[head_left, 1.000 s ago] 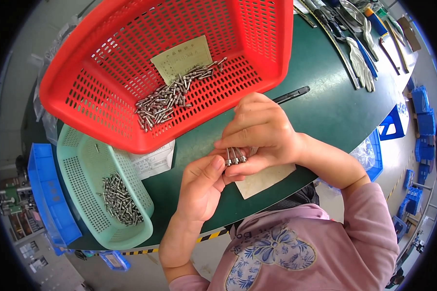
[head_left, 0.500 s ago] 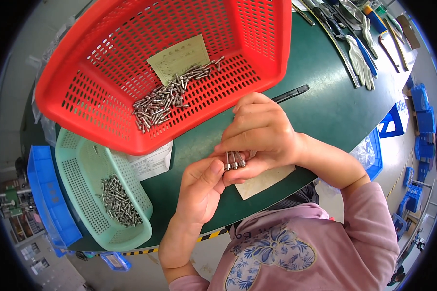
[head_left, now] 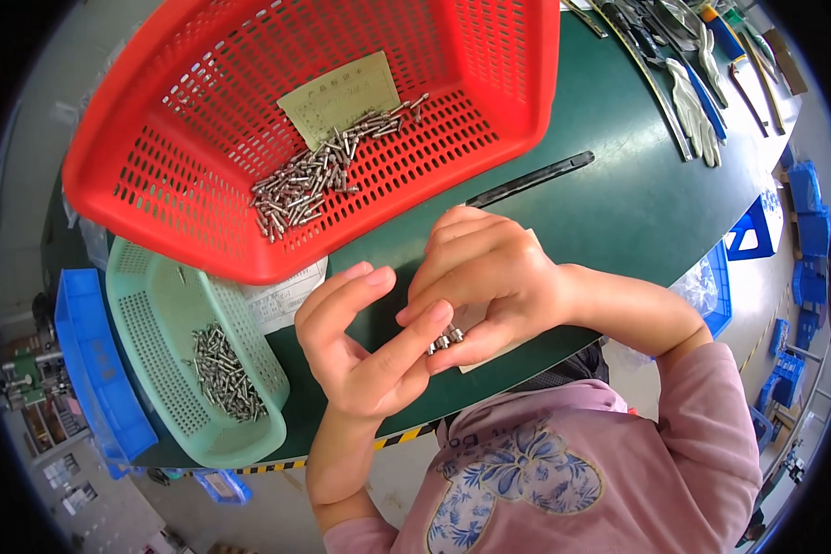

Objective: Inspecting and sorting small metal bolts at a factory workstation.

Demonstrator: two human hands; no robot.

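In front of my body, my right hand (head_left: 494, 282) pinches a few small bolt-like metal pins (head_left: 447, 340) between thumb and fingers. Their thick silvery ends point down toward me, while the fingers hide most of the shanks. My left hand (head_left: 360, 346) is close on the left, fingers spread apart and lifted. Its thumb tip reaches over the pins and the right fingers; I cannot tell whether it presses on them. Similar pins (head_left: 309, 180) lie heaped in the large red basket (head_left: 194, 235) beyond, and another pile (head_left: 222, 374) sits in the pale green basket (head_left: 171, 379).
A yellowish paper card (head_left: 342, 97) leans in the red basket. On the green table (head_left: 609, 217) lies a black strip-like tool (head_left: 531, 178). White gloves (head_left: 692, 115) and long tools are at far right. A blue bin (head_left: 102, 369) stands left of the green basket.
My left fingers have opened and spread away from the pins, leaving the thumb near them. The pins have tilted and dropped slightly nearer to me within the right hand's pinch.
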